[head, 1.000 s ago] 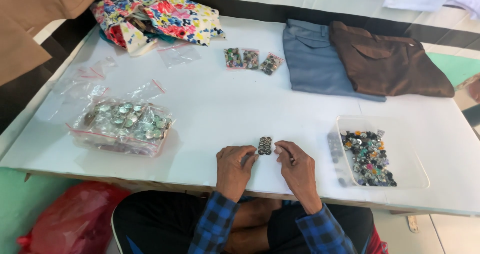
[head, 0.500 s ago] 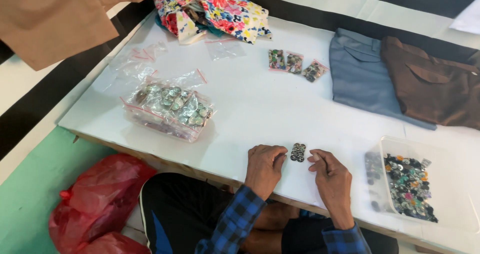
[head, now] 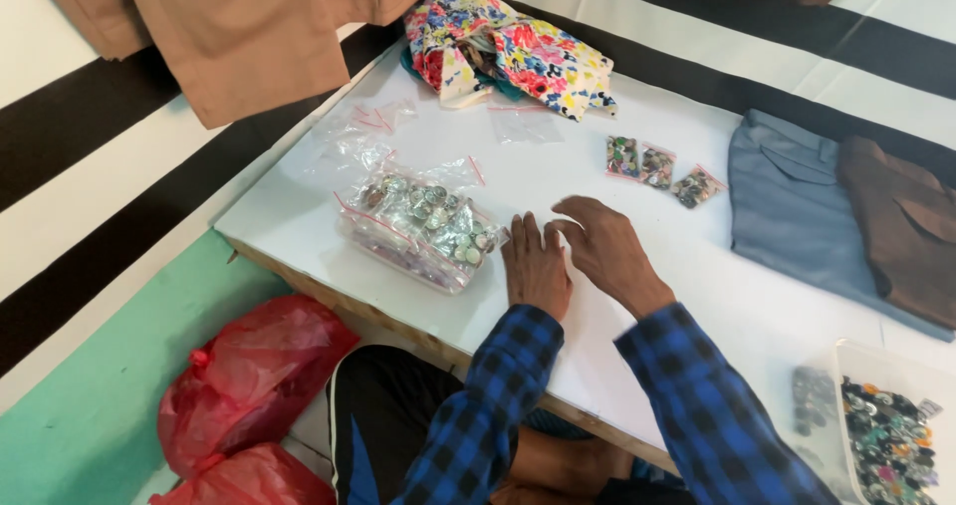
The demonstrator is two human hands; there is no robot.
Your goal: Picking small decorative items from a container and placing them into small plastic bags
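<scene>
Both hands are resting near the worktop's (head: 299, 216) front edge: the left hand (head: 536, 266) is lying flat with fingers together, while the right hand (head: 604, 251) is hovering with fingers loosely curled, gripping nothing visible. Just beside the left hand, a clear bag of small shiny pieces (head: 423, 228) is sitting. Three small filled packets (head: 657, 168) are lying farther back, with a floral cloth (head: 508, 52) at the rear edge.
</scene>
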